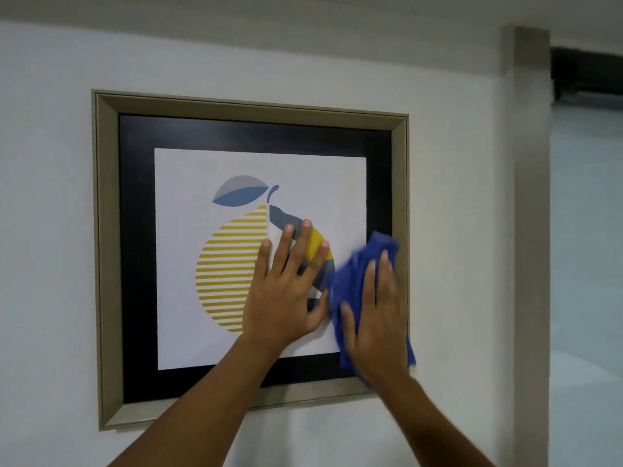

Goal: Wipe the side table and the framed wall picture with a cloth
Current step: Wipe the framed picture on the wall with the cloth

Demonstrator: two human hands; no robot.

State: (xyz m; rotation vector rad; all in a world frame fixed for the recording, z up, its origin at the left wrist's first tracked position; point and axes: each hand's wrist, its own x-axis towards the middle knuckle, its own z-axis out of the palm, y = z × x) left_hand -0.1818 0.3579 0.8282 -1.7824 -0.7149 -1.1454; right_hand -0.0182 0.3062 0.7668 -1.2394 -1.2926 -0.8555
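Observation:
The framed wall picture [108,251] hangs on a white wall, with a beige frame, a black mat and a print of a striped yellow fruit with a blue leaf. My left hand [286,291] lies flat on the glass over the fruit, fingers spread, holding nothing. My right hand [374,318] presses a blue cloth [350,274] against the lower right of the picture, over the mat and the frame's right edge. The cloth looks blurred. The side table is out of view.
A beige vertical trim strip [531,197] runs down the wall right of the picture. Beyond it are a dark rail [586,75] up high and a pale surface [586,264] below. White wall surrounds the frame.

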